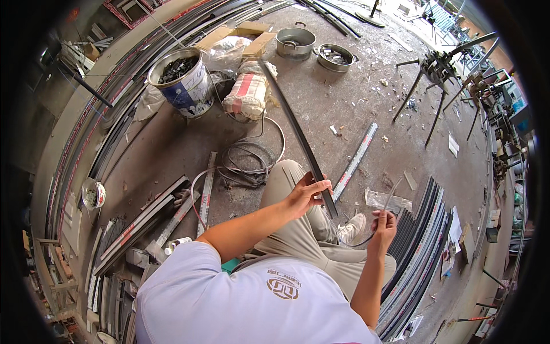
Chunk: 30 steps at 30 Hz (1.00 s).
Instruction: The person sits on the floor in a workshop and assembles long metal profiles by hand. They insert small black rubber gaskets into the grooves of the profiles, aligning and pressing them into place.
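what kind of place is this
Probably a workshop or fabrication space, perhaps for metal or frame work. What points to it: long narrow strips laid side by side, a bucket holding a heap of small dark pieces, and a dark legged stand like a machine mount.

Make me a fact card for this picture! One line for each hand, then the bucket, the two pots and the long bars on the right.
Left hand: holds a long dark bar near its lower end
Right hand: holds a thin curved strip
Bucket: blue and white, with dark pieces inside
Bigger pot: round, grey metal
Smaller pot: round metal, with small pieces inside
Bars on the right: laid side by side on the floor
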Motion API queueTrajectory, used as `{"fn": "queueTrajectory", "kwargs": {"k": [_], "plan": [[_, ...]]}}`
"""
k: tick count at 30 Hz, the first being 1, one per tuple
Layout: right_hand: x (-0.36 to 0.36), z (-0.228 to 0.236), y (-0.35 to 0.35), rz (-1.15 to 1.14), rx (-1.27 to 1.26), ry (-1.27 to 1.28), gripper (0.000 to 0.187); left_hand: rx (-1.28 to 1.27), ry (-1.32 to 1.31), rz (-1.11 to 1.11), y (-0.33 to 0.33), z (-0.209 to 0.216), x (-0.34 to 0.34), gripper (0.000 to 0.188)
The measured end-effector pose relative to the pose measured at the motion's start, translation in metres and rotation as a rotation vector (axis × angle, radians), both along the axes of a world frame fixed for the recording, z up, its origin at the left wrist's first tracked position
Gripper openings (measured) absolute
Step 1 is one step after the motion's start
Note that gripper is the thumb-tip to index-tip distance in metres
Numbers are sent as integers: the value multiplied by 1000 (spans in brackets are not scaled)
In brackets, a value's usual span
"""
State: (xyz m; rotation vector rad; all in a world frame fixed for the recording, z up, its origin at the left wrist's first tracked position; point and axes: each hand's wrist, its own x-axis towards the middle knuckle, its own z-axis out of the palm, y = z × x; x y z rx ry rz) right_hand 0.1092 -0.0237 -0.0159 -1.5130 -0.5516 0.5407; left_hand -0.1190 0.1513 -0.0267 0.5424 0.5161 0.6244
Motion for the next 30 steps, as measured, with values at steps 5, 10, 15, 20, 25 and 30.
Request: {"fn": "queueTrajectory", "kwargs": {"k": [5, 10, 15, 20, 25, 30], "plan": [[24, 23, 6, 2, 38, -78, 16, -94, 72, -21, -16, -13, -10, 35], [20, 21, 7, 64, 7, -133, 16, -103, 65, 5, -23, -20, -17, 37], [12, 15, 6, 221, -98, -141, 22, -113, -33, 87, -19, -17, -26, 34], [-8, 19, 18, 336, -86, -117, 22, -116, -18, 105, -12, -24, -35, 31], [0, 11, 18, 435, -179, -128, 17, -197, 2, 171, -11, -41, -48, 48], [-14, 15, 23, 457, -142, -206, 21, -248, 31, 313, -11, -33, -57, 44]]}}
